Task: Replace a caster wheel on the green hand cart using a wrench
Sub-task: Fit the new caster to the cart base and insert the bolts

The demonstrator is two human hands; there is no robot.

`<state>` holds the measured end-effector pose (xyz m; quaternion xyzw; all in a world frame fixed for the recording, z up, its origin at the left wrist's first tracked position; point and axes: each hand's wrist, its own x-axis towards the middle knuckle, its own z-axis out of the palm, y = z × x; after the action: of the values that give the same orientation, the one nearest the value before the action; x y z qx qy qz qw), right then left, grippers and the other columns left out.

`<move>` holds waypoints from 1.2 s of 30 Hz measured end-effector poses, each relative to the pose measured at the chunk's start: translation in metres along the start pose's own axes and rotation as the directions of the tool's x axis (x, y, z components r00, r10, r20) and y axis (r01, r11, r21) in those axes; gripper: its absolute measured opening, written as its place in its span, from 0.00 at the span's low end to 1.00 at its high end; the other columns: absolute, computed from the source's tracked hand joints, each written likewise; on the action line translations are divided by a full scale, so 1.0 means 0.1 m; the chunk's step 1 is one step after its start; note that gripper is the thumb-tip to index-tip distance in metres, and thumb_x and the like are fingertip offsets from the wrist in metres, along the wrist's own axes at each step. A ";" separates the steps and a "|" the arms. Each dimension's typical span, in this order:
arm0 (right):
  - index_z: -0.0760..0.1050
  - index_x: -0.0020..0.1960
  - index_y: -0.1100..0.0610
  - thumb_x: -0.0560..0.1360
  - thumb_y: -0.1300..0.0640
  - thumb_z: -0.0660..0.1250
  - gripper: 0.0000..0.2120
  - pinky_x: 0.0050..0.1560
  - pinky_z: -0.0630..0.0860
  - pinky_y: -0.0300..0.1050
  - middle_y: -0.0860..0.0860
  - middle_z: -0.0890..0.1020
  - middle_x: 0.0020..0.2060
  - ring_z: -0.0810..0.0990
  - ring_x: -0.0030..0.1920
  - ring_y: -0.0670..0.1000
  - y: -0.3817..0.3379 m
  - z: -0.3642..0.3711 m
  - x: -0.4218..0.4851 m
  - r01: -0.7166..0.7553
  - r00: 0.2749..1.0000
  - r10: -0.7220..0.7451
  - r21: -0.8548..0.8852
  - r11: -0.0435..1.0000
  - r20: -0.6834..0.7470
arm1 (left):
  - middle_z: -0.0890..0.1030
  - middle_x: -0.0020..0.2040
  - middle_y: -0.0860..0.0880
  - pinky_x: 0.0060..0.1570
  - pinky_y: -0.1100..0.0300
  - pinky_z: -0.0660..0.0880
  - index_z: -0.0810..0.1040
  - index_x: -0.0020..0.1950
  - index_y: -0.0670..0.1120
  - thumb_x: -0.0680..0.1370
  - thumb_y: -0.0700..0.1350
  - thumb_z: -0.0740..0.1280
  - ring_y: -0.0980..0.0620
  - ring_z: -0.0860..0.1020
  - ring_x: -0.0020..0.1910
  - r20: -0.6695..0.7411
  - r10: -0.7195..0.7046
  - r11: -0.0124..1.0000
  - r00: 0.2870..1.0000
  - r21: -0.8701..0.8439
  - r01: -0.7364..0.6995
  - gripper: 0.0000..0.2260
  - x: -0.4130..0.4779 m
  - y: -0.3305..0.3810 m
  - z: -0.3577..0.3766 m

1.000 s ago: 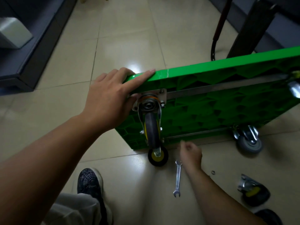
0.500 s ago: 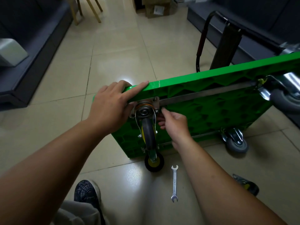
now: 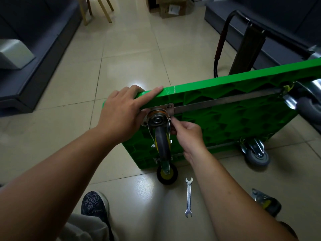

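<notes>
Nearest, at 7 o'clock, a dark patterned shoe (image 3: 94,204). At 6 o'clock, flat on the tiled floor (image 3: 130,49), a wrench (image 3: 188,197), untouched. At 4 o'clock, a loose caster (image 3: 265,203), well apart.

Further in, near centre, right hand (image 3: 188,134), thumb and fingertip pinched together on a small metal piece (image 3: 171,119) beside the mounting plate (image 3: 169,108) of the caster wheel (image 3: 160,141).

Beyond, toward 3 o'clock, green hand cart (image 3: 234,122) tipped on edge, underside facing here. At 9 o'clock, left hand (image 3: 121,115) clamped over its upper corner.

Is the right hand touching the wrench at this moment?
Apart. In the head view the wrench lies on the floor, while the right hand pinches a small fastener at the caster plate on the green cart.
</notes>
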<state>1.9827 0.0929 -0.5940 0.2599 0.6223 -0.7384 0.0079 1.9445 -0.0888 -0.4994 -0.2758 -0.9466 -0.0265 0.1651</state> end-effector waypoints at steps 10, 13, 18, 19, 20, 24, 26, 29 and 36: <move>0.81 0.44 0.56 0.69 0.58 0.81 0.10 0.31 0.74 0.28 0.45 0.87 0.34 0.85 0.35 0.41 -0.01 -0.01 0.07 0.079 0.993 -0.076 0.027 0.997 -0.091 | 0.78 0.60 0.44 0.48 0.51 0.68 0.60 0.82 0.62 0.80 0.49 0.69 0.43 0.76 0.53 -0.005 -0.002 1.000 1.000 -0.002 0.002 0.32 0.00 0.00 0.00; 0.81 0.47 0.57 0.69 0.59 0.80 0.10 0.33 0.75 0.29 0.48 0.87 0.37 0.86 0.37 0.43 0.05 0.01 0.06 0.065 0.994 -0.055 0.107 0.992 -0.091 | 0.78 0.60 0.44 0.48 0.50 0.69 0.60 0.82 0.62 0.80 0.49 0.69 0.42 0.76 0.53 -0.007 0.002 1.000 1.000 -0.003 -0.002 0.32 -0.01 0.00 0.01; 0.83 0.47 0.56 0.73 0.59 0.77 0.05 0.37 0.75 0.36 0.50 0.86 0.39 0.83 0.38 0.44 0.13 0.01 0.05 -0.055 0.992 0.089 0.343 0.938 -0.085 | 0.78 0.61 0.45 0.50 0.50 0.69 0.58 0.82 0.62 0.81 0.49 0.68 0.43 0.75 0.54 0.004 -0.008 1.000 1.000 0.003 0.008 0.33 0.00 -0.01 0.01; 0.83 0.47 0.56 0.72 0.60 0.77 0.05 0.37 0.75 0.36 0.50 0.86 0.40 0.83 0.38 0.44 0.13 0.01 0.05 -0.066 0.992 0.100 0.352 0.934 -0.081 | 0.78 0.61 0.45 0.50 0.50 0.69 0.58 0.82 0.62 0.81 0.49 0.68 0.43 0.75 0.54 0.005 -0.007 1.000 1.000 0.000 0.007 0.33 0.00 -0.01 0.01; 0.83 0.48 0.57 0.72 0.60 0.78 0.06 0.38 0.75 0.37 0.51 0.86 0.41 0.83 0.38 0.45 0.13 0.00 0.05 -0.079 0.991 0.112 0.353 0.932 -0.074 | 0.78 0.61 0.44 0.50 0.50 0.69 0.58 0.82 0.62 0.81 0.49 0.68 0.43 0.75 0.54 0.005 -0.005 1.000 1.000 -0.003 0.005 0.33 0.00 -0.01 0.01; 0.83 0.52 0.56 0.71 0.52 0.79 0.14 0.51 0.79 0.45 0.53 0.87 0.48 0.85 0.48 0.50 0.10 -0.03 0.08 -0.181 0.982 0.188 0.256 0.950 -0.004 | 0.78 0.60 0.44 0.48 0.51 0.68 0.59 0.82 0.62 0.81 0.49 0.69 0.43 0.75 0.53 -0.002 0.002 1.000 1.000 0.001 -0.002 0.33 0.00 -0.01 0.02; 0.82 0.57 0.57 0.71 0.46 0.78 0.20 0.65 0.76 0.53 0.53 0.87 0.51 0.83 0.57 0.54 0.08 -0.03 0.07 -0.227 0.974 0.223 0.179 0.957 0.045 | 0.78 0.60 0.44 0.48 0.51 0.68 0.59 0.82 0.62 0.81 0.49 0.69 0.43 0.75 0.53 -0.003 0.001 1.000 1.000 -0.001 -0.001 0.33 0.00 -0.01 0.01; 0.83 0.55 0.55 0.74 0.44 0.74 0.18 0.71 0.70 0.57 0.52 0.86 0.53 0.81 0.62 0.55 0.06 -0.04 0.07 -0.215 0.975 0.208 0.087 0.973 0.083 | 0.78 0.60 0.44 0.48 0.52 0.68 0.59 0.82 0.62 0.81 0.49 0.69 0.43 0.75 0.54 -0.003 0.000 1.000 1.000 -0.001 0.000 0.32 0.00 0.00 0.01; 0.82 0.44 0.53 0.70 0.50 0.79 0.10 0.31 0.73 0.29 0.44 0.86 0.35 0.84 0.37 0.40 0.04 -0.03 0.08 0.010 0.999 -0.010 0.002 1.000 -0.050 | 0.78 0.60 0.44 0.48 0.52 0.67 0.60 0.82 0.61 0.81 0.49 0.69 0.42 0.76 0.54 -0.008 0.002 1.000 1.000 -0.005 -0.002 0.32 0.00 -0.01 -0.01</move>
<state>1.9786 0.0976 -0.6010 0.2748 0.6228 -0.7324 -0.0117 1.9441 -0.0893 -0.4988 -0.2772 -0.9455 -0.0297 0.1682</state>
